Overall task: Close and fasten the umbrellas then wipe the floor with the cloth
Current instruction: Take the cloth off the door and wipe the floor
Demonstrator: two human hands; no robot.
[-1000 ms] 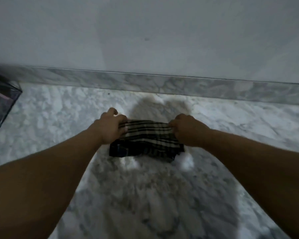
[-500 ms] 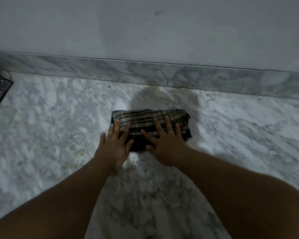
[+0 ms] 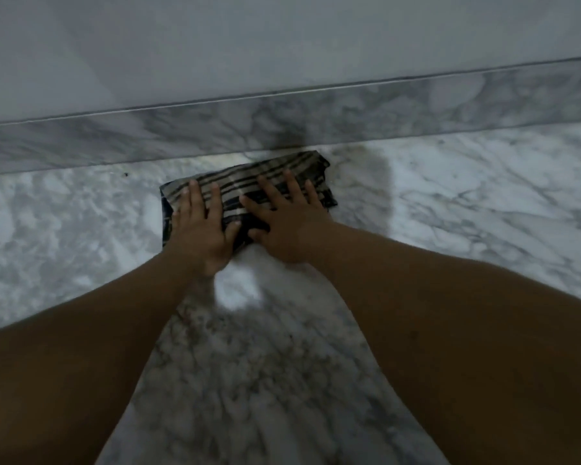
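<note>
Both hands lay flat with fingers spread, the left hand (image 3: 200,229) and right hand (image 3: 284,223) pressing side by side on the folded striped cloth (image 3: 245,186), which sat on the marble floor (image 3: 467,203) just beside the skirting (image 3: 182,132).

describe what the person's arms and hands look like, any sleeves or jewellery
Both forearms are bare as far as the frame shows, with no sleeves in view. The left hand and right hand wear no gloves, and no rings, watch or bracelets show on the fingers or wrists. Nails look short and unpainted, though the picture is dim and slightly blurred.
</note>
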